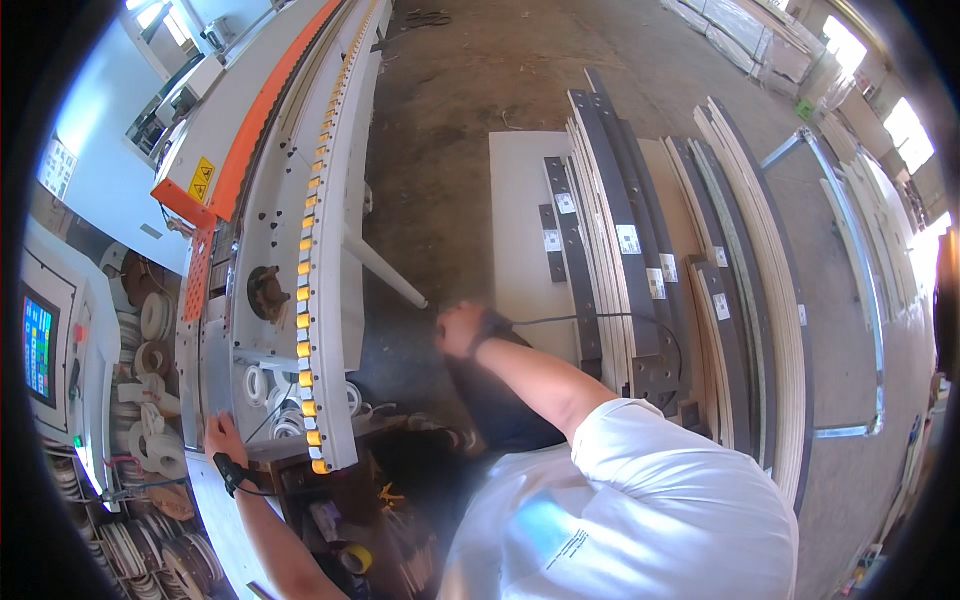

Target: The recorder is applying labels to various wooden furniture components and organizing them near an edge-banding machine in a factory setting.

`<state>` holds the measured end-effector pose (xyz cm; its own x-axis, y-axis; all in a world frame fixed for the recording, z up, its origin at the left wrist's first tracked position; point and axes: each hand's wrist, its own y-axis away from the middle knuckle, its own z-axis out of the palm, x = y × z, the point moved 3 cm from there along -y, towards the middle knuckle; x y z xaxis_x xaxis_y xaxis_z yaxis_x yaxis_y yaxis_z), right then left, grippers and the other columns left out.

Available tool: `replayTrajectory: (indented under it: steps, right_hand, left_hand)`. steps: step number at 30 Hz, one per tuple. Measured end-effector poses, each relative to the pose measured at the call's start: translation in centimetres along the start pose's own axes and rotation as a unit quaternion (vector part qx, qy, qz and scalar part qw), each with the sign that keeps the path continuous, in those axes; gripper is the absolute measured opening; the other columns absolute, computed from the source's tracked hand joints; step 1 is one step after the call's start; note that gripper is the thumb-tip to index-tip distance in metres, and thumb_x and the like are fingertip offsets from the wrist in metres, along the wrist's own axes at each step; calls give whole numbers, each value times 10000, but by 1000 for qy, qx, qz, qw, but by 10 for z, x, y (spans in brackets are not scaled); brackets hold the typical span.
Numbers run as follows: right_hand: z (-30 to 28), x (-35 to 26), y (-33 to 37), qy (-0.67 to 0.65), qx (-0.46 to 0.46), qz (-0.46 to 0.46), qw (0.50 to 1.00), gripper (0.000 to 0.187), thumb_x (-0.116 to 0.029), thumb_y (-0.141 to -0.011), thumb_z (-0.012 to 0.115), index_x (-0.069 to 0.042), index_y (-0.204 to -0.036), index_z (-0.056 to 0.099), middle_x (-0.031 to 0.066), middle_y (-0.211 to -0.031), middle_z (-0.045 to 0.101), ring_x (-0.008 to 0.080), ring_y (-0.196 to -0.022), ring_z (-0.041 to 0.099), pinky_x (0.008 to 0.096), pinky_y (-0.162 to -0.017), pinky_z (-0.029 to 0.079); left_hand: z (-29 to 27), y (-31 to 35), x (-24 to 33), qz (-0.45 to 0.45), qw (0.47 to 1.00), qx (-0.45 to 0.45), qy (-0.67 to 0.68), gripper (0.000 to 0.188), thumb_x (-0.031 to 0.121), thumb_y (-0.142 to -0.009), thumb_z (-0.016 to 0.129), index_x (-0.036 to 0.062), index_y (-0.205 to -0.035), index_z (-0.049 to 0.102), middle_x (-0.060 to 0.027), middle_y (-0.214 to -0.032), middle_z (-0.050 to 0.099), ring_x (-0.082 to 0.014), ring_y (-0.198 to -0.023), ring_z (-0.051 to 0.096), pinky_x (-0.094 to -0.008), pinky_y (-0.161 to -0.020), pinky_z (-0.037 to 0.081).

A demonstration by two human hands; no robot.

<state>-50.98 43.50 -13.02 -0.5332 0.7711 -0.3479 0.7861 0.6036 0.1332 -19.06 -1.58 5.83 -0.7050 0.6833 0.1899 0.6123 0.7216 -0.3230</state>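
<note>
My left hand (pixel 222 436), with a black strap at the wrist, rests flat against the pale lower end of a long edge-banding machine (pixel 275 190), beside white rolls of edging tape (pixel 262 385). My right hand (pixel 462 329) is stretched forward over the concrete floor with its fingers curled shut. It hovers just below the tip of a white slanted bar (pixel 385 268) that sticks out of the machine. Whether it holds anything is hidden. A black band and a thin cable (pixel 590 317) run from that wrist.
Long dark and pale panels with white labels (pixel 640 250) stand stacked on edge at the right, over a flat pale board (pixel 520 220). A control screen (pixel 38 345) and several tape rolls (pixel 150 430) are at the left. More boards (pixel 760 45) lie at the far right.
</note>
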Motion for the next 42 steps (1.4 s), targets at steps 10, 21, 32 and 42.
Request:
replayTrajectory:
  steps: [10,21,32,42]
  right_hand:
    - [20,8,-9,-11,21,-10,1000,409,-487,-879,701,-174,-1117,811,42,-1176,771,323,-1211,644,576,-953,518]
    - [27,10,-10,-18,26,-7,999,391,-481,-869,711,-173,-1088,811,41,-1163,767,331,-1217,630,616,-990,477]
    - [13,7,-8,-19,-8,-16,1000,438,-496,-894,696,-175,-1168,811,52,-1165,767,328,-1232,636,575,-987,514]
    - [7,5,-4,-21,-17,-11,1000,427,-485,-900,694,-180,-1175,812,55,-1196,764,328,-1254,624,568,-1018,505]
  left_hand:
    - [3,-3,-4,13,1000,15,-4,393,361,-1098,589,21,-922,677,-236,-896,696,-472,-869,671,-557,-768,502]
    - [5,-2,-4,5,1000,14,-13,404,386,-1096,573,34,-933,688,-231,-920,714,-463,-898,688,-567,-795,510]
    - [4,-2,-8,19,999,41,-5,324,320,-1072,617,26,-949,676,-190,-976,698,-415,-971,675,-534,-839,508]
    - [4,-5,-16,40,997,53,-44,238,247,-1004,682,64,-1156,674,-159,-1187,680,-414,-1175,626,-543,-1010,488]
